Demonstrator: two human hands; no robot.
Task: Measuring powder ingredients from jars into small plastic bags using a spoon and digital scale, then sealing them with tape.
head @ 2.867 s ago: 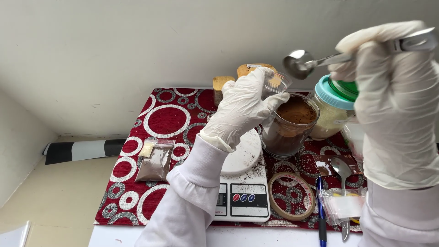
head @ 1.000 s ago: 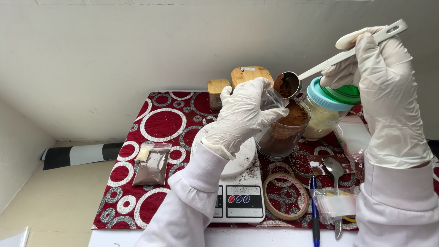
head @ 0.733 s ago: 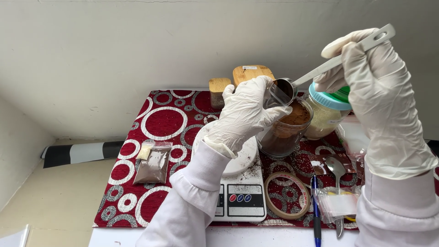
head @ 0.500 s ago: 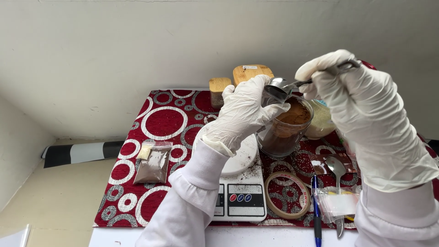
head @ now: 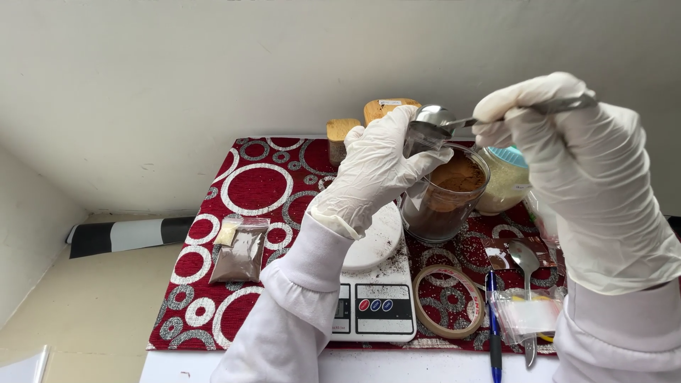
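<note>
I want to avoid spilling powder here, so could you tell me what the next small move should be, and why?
Probably keep tipping the spoon slowly. The right hand has turned it bowl-down over the small clear bag that the left hand pinches open above the jar of brown powder. Powder already dusts the scale, so a slow tilt seems safest.

— What stands behind the work surface?

— A plain off-white plastered wall (head: 213,64) fills the upper half of the view, faintly scuffed and evenly lit by soft daylight, without hard shadows.

— And to the left?

— A second pale wall (head: 28,241) meets it at a corner. Along the foot of the back wall lies a black-and-white striped roll (head: 128,234).

— What does everything rest on?

— A beige matte tabletop (head: 78,312), partly covered by a red woven mat with silver-white ring patterns (head: 255,184). A white board edge (head: 184,365) runs along the near side.
</note>
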